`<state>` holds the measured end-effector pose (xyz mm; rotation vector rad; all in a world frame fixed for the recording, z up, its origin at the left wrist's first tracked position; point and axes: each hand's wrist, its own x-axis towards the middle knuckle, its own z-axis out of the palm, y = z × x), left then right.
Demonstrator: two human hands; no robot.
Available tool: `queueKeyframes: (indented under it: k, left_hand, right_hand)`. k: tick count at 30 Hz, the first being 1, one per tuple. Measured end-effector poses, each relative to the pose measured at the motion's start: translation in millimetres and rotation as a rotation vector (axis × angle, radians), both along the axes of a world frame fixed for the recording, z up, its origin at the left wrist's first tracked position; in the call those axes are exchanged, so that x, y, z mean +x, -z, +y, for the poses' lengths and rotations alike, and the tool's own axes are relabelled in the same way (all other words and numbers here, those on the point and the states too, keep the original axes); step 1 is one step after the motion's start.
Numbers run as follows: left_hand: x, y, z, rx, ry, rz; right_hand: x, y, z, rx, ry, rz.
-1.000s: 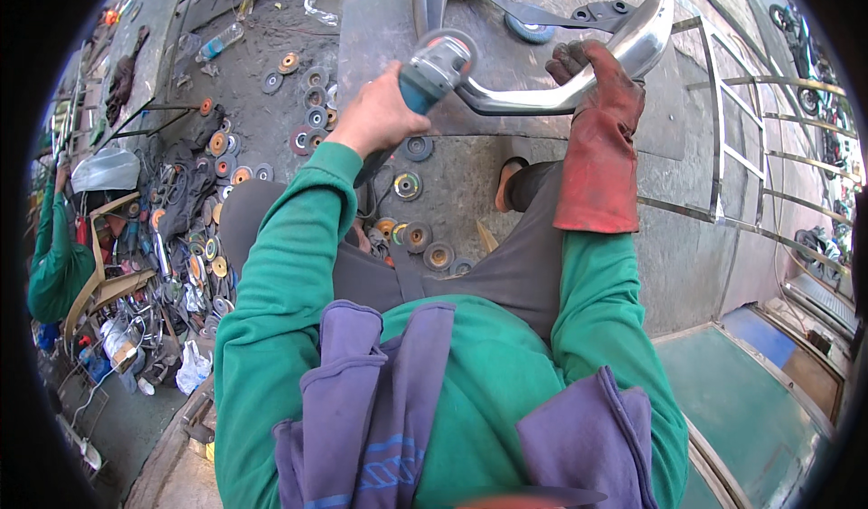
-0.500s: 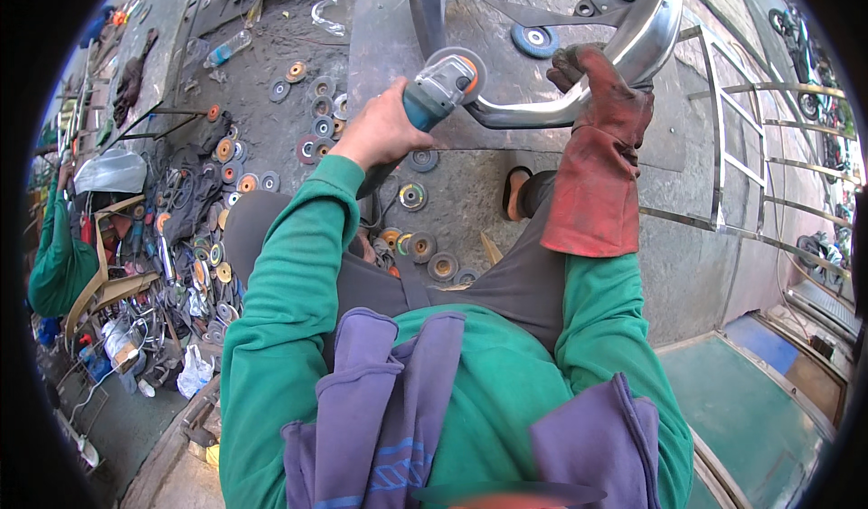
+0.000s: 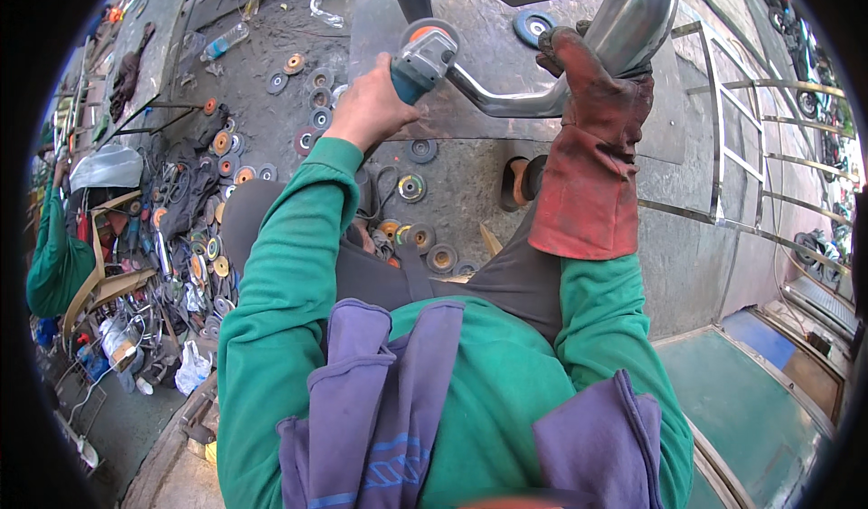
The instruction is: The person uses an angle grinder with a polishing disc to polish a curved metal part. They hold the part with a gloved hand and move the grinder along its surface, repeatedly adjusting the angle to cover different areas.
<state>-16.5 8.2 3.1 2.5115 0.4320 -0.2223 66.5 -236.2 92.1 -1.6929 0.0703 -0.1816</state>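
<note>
Bare fingers of my left hand (image 3: 372,102) wrap round the body of an angle grinder (image 3: 419,68), grey at the head and teal on the body. Its disc, with an orange centre, is at the far end, beside a curved metal frame (image 3: 517,104). This frame has shiny polished edges and a dark crosspiece with holes; the top of the picture cuts it off. A long red work glove covers my right hand (image 3: 597,93), which grips the frame's right-hand bend. On the board (image 3: 389,21) beneath the frame lies a blue-rimmed disc (image 3: 533,28).
Several used grinding discs (image 3: 411,188) are scattered on the floor ahead and to the left. A plastic bottle (image 3: 224,42) lies at upper left. Metal rails (image 3: 719,129) stand at right. Another person's green sleeve (image 3: 61,251) shows at far left, near piled tools and discs.
My left hand has moved the grinder left and turned its head, so the disc now points away from me. The metal frame has tilted and shifted slightly away, still in my right hand.
</note>
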Motion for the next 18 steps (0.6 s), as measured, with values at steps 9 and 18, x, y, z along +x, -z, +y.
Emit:
queueKeyframes:
  k: [9, 18]
  left_hand:
    - [-3.2, 2.6, -7.1, 0.118, -0.025, -0.066]
    - [-3.3, 4.3, 0.4, 0.107, -0.023, -0.082]
  right_hand:
    - [-11.7, 1.6, 8.9, 0.024, -0.212, -0.09]
    - [-19.9, -7.1, 5.6, -0.163, -0.249, -0.134]
